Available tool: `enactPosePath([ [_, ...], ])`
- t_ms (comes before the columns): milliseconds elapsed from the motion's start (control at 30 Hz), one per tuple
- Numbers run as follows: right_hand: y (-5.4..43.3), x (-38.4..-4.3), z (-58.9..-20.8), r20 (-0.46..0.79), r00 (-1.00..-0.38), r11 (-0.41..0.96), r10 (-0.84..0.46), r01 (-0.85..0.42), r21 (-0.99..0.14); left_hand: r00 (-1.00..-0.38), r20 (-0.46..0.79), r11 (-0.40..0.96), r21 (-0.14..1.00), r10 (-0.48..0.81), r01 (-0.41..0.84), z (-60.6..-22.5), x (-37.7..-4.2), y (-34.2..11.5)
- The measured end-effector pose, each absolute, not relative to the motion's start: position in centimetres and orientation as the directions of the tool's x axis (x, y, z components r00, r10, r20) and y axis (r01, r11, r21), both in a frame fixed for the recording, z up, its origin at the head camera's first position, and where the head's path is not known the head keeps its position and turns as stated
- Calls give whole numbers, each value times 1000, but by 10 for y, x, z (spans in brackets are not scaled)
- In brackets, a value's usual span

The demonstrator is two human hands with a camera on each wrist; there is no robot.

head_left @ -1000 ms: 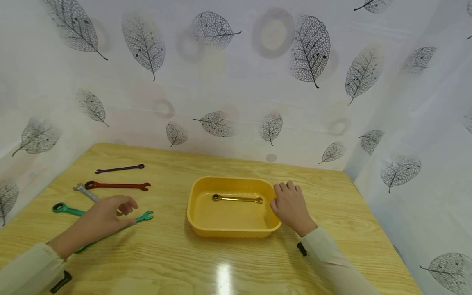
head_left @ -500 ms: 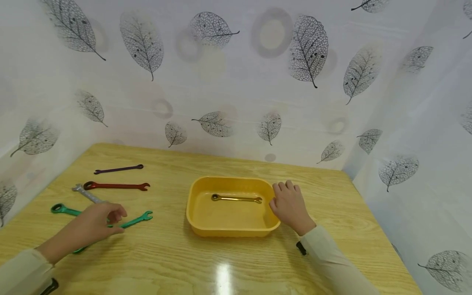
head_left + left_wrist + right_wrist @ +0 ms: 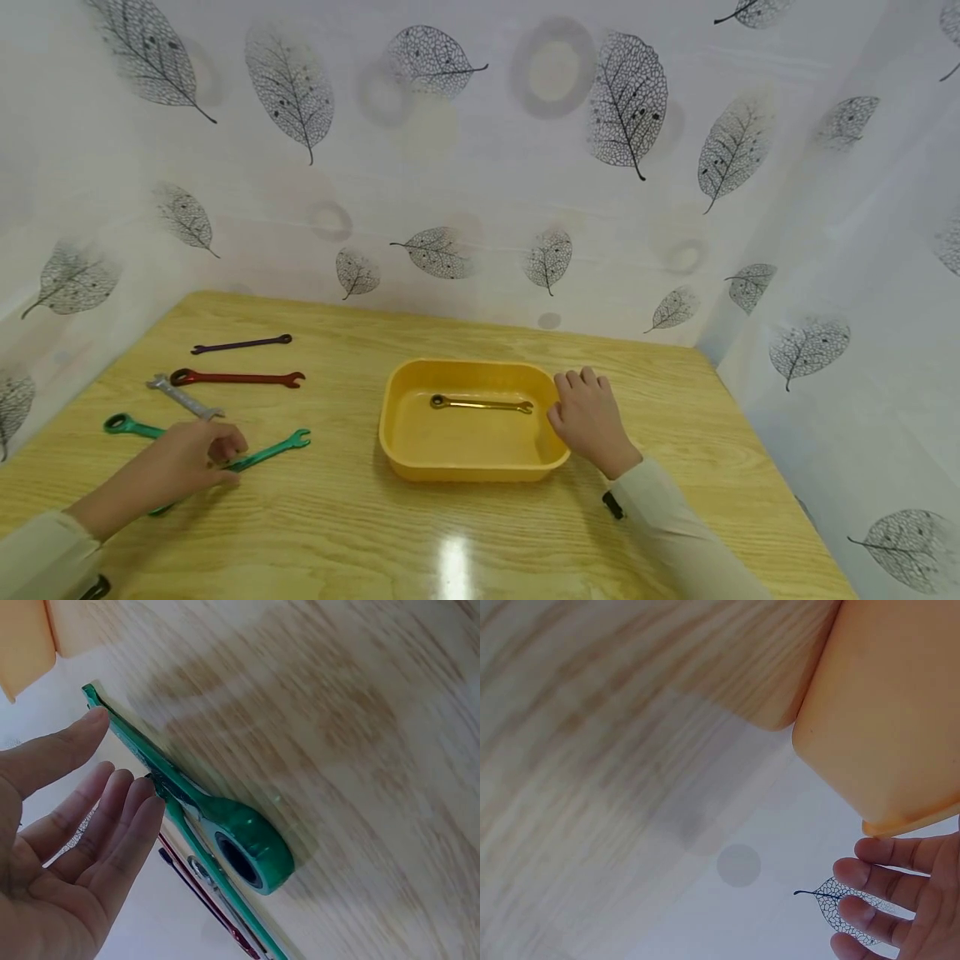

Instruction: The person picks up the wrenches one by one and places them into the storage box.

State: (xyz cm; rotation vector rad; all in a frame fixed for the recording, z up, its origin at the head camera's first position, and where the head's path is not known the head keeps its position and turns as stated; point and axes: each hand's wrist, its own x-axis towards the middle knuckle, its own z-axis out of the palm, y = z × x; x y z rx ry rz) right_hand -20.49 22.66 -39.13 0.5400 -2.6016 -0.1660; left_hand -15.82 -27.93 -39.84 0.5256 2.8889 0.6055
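Note:
My left hand (image 3: 176, 458) is over two green combination wrenches that cross beneath it. The nearer green wrench (image 3: 273, 452) points its open end to the right; the other green wrench (image 3: 131, 426) shows its ring end at the left. In the left wrist view, the thumb overlaps the nearer wrench (image 3: 247, 844), and loosely bent fingertips are right beside it, with a gap between thumb and fingers. My right hand (image 3: 592, 421) holds the right end of a yellow plastic bin (image 3: 480, 475), thumb over the rim and fingers (image 3: 885, 881) outside. A gold wrench (image 3: 482, 405) lies inside the bin.
Beyond the left hand lie a silver wrench (image 3: 182, 395), a red wrench (image 3: 236, 379) and a purple wrench (image 3: 242, 344). They rest on the wood-grain table (image 3: 337, 533). A leaf-print curtain (image 3: 480, 167) encloses its back and sides.
My left hand has moved left and toward me along the nearer green wrench, uncovering more of it and of the silver wrench. My right hand keeps its place on the bin.

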Motion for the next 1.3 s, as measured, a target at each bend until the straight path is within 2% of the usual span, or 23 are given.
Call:
enactPosePath([
  [333, 227, -204, -393, 414, -818, 917, -398, -342, 206, -925, -112, 862, 417, 364, 288, -403, -158, -282],
  [1300, 228, -206, -394, 435, -804, 914, -406, -352, 203, -948, -107, 887, 398, 298, 234, -408, -158, -291],
])
